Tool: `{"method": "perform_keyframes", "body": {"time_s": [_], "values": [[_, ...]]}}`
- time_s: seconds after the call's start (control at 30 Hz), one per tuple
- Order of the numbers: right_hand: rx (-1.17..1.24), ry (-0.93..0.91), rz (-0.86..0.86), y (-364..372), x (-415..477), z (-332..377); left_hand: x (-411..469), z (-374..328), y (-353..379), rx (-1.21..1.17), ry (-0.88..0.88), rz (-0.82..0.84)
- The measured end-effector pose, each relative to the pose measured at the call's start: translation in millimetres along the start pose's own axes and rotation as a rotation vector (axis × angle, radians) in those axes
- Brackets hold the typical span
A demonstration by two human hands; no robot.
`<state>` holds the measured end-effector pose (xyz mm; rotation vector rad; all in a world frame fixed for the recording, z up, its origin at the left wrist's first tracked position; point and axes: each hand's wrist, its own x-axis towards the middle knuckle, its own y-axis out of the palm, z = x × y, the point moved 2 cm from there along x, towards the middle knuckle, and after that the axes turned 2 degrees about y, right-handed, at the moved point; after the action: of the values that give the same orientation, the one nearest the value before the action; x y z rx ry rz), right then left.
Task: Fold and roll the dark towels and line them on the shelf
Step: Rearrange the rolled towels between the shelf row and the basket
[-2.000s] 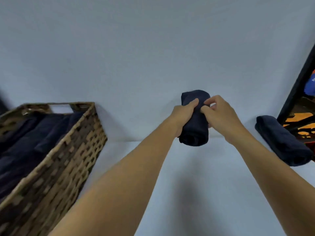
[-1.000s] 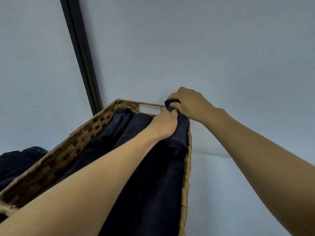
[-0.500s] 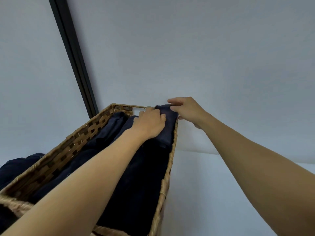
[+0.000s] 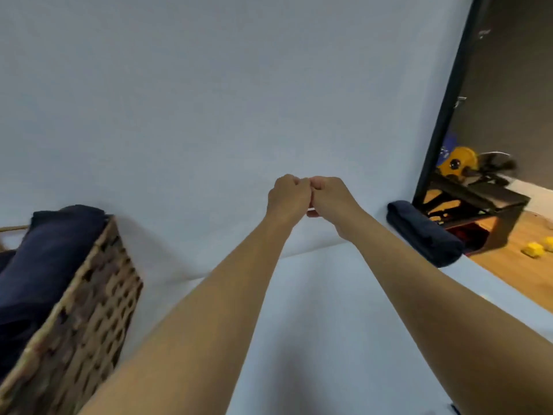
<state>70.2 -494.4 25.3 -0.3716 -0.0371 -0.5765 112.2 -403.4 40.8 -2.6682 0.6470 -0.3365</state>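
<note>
My left hand and my right hand meet in loose fists at the centre, knuckles touching, above the pale blue shelf surface. Neither holds a towel. A woven basket at the lower left is packed with dark navy towels, one rolled towel lying along its right rim. A single rolled dark towel lies on the shelf at the right, against the back wall.
A black vertical frame post bounds the shelf on the right. Past it are a wooden floor, a black stand and yellow equipment. The pale wall rises behind the shelf.
My hands have let go of the rolled towel in the basket and swung right to the middle of the shelf, empty. The view has turned right, bringing the lone rolled towel back into sight.
</note>
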Motion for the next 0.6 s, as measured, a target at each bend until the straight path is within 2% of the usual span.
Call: {"method": "perform_keyframes", "body": {"time_s": [0.1, 0.27, 0.37, 0.5, 0.6], "values": [[-0.167, 0.102, -0.153, -71.4, 7.9, -46.4, 11.9, -0.2, 89.3, -0.147, -0.098, 0.145], [-0.532, 0.12, -0.295, -162.6, 11.3, -107.2, 27.0, 1.4, 210.6, -0.231, -0.249, 0.291], [-0.581, 0.214, -0.36, -195.7, 21.8, -147.0, 32.1, 7.9, 264.6, -0.244, -0.339, 0.335], [-0.579, 0.384, -0.291, -209.2, 34.1, -186.9, 40.6, 14.9, 297.7, -0.267, -0.418, 0.322], [-0.527, 0.43, -0.221, -214.5, 40.5, -202.7, 51.5, 13.8, 306.1, -0.292, -0.45, 0.301]]}}
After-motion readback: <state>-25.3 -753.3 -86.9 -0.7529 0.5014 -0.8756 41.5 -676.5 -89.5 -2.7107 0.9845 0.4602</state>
